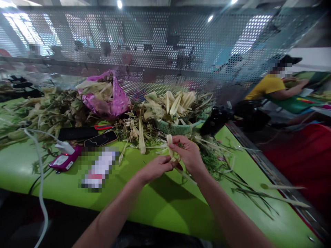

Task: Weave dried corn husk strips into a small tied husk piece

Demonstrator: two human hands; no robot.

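Note:
Over the green tabletop, my two hands meet around a pale strip of corn husk (pixel 169 140). My right hand (pixel 190 155) pinches the upper part of the strip between thumb and fingers. Lower and to the left, my left hand (pixel 157 168) is closed with its fingertips at the strip's bottom end. A small dark red thing (pixel 179 166) shows between the hands; I cannot make out what it is. Just beyond them stands a green basket (pixel 174 128) heaped with dry corn husks (pixel 178 103). One loose husk (pixel 141 137) lies left of my hands.
A pink plastic bag (pixel 120 100) of husks and piled dry plants (pixel 57 110) stand behind. Phones (pixel 100 138) and a purple power adapter (pixel 66 160) with a white cable lie left. Green stalks (pixel 248 189) lie right. A person in yellow (pixel 271 84) sits beyond.

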